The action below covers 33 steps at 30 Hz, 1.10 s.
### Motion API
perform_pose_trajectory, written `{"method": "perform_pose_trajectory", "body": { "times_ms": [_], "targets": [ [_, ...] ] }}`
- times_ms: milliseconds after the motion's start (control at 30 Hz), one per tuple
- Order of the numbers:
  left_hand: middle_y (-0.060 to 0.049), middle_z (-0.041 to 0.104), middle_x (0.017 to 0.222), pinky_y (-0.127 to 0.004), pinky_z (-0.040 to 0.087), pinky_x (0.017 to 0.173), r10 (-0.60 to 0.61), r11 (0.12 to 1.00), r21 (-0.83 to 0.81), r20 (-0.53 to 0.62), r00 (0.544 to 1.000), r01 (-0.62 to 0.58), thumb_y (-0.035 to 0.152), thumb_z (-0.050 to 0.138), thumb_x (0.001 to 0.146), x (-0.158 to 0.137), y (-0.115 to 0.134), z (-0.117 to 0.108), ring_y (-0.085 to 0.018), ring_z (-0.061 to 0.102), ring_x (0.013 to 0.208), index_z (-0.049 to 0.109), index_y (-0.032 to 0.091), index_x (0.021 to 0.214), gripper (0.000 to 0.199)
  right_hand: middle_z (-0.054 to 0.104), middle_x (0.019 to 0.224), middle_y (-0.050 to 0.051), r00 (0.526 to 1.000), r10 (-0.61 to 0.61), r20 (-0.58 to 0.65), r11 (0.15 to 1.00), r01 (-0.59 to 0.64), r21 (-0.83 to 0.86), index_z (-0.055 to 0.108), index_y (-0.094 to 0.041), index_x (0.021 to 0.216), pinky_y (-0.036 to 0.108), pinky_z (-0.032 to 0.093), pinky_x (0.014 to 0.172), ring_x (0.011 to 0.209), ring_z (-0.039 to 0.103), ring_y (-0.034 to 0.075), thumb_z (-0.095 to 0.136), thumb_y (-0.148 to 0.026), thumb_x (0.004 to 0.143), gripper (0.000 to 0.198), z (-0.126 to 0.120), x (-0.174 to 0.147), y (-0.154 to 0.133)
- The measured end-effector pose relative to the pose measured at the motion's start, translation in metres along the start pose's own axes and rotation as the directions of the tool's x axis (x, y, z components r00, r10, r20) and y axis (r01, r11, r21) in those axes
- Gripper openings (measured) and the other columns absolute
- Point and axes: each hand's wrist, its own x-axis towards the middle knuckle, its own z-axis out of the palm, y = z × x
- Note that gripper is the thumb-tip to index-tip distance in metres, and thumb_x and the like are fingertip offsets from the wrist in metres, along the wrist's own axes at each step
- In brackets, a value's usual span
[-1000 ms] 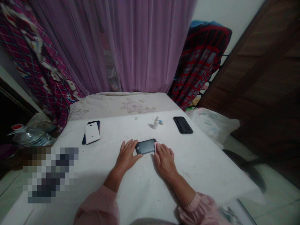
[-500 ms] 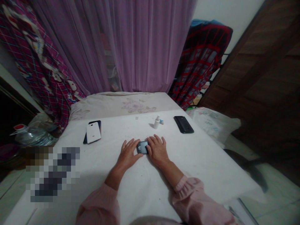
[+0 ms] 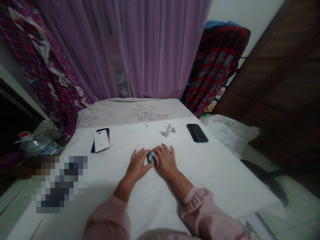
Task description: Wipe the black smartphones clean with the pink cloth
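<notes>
A small dark mobile phone (image 3: 150, 157) lies sideways between my hands, low over the white-covered table or on it. My left hand (image 3: 137, 164) grips its left end, thumb at the near edge and fingers at the far edge. Curled over the right part of the phone is my right hand (image 3: 166, 161), which covers most of the screen. Whether a small thing is under the right fingers is hidden. Beyond the right hand stands a small white spray bottle (image 3: 168, 131), with a little blue and tan item (image 3: 173, 130) beside it.
At the left, a white phone (image 3: 101, 139) lies on a dark one. Two stacked black phones (image 3: 197, 133) lie at the right edge of the table (image 3: 215, 180). A pixelated patch (image 3: 62, 183) blurs the left front. A water jug (image 3: 37, 145) stands off the left side.
My right hand has slid left over the phone and now hides more of its screen. The left hand keeps its grip. The whole view has shifted slightly.
</notes>
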Motion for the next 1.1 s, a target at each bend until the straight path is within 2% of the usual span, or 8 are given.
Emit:
{"method": "perform_pose_trajectory", "body": {
  "times_ms": [167, 333, 533, 833, 1100],
  "targets": [
    [-0.009, 0.057, 0.137, -0.052, 0.018, 0.117, 0.008, 1.0, 0.004, -0.016, 1.0, -0.007, 0.03, 0.068, 0.081, -0.002, -0.003, 0.003, -0.025, 0.042, 0.136, 0.047, 0.023, 0.132, 0.056, 0.061, 0.127, 0.008, 0.997, 0.071, -0.025, 0.997, -0.072, -0.036, 0.06, -0.024, 0.121, 0.054, 0.015, 0.11, 0.132, 0.039, 0.028, 0.039, -0.03, 0.097, 0.032, -0.006, -0.006, 0.026],
    [-0.008, 0.057, 0.137, -0.052, 0.018, 0.118, 0.022, 1.0, 0.002, -0.032, 0.999, -0.022, 0.032, 0.067, 0.082, -0.003, -0.005, 0.005, -0.025, 0.043, 0.135, 0.045, 0.024, 0.134, 0.057, 0.062, 0.125, 0.009, 0.986, 0.153, -0.059, 0.987, -0.156, -0.041, 0.056, -0.023, 0.127, 0.053, 0.021, 0.107, 0.129, 0.042, 0.028, 0.036, -0.028, 0.097, 0.037, 0.002, -0.016, 0.043],
    [-0.011, 0.058, 0.136, -0.052, 0.021, 0.117, 0.02, 0.999, 0.027, -0.061, 0.998, -0.019, 0.032, 0.068, 0.081, -0.003, -0.006, 0.007, -0.027, 0.045, 0.133, 0.046, 0.022, 0.133, 0.058, 0.055, 0.137, 0.012, 0.975, 0.21, -0.071, 0.977, -0.212, -0.026, 0.042, -0.017, 0.142, 0.052, 0.024, 0.107, 0.132, 0.04, 0.028, 0.033, -0.026, 0.097, 0.047, 0.012, -0.031, 0.034],
    [-0.01, 0.059, 0.134, -0.052, 0.024, 0.116, 0.018, 0.999, 0.04, -0.089, 0.996, -0.014, 0.034, 0.068, 0.081, -0.002, -0.006, 0.008, -0.027, 0.047, 0.132, 0.047, 0.023, 0.131, 0.056, 0.048, 0.144, 0.012, 0.981, 0.19, -0.021, 0.976, -0.192, -0.105, 0.04, -0.017, 0.144, 0.053, 0.027, 0.106, 0.134, 0.038, 0.029, 0.031, -0.027, 0.097, 0.049, 0.007, -0.054, 0.029],
    [-0.009, 0.058, 0.136, -0.052, 0.024, 0.116, 0.013, 0.999, 0.046, -0.094, 0.996, -0.009, 0.04, 0.067, 0.082, -0.002, -0.008, 0.01, -0.028, 0.044, 0.134, 0.05, 0.023, 0.131, 0.055, 0.041, 0.149, 0.012, 0.983, 0.182, 0.02, 0.974, -0.178, -0.14, 0.036, -0.016, 0.147, 0.054, 0.029, 0.106, 0.137, 0.034, 0.031, 0.033, -0.03, 0.097, 0.052, 0.006, -0.058, 0.027]
  ]
}}
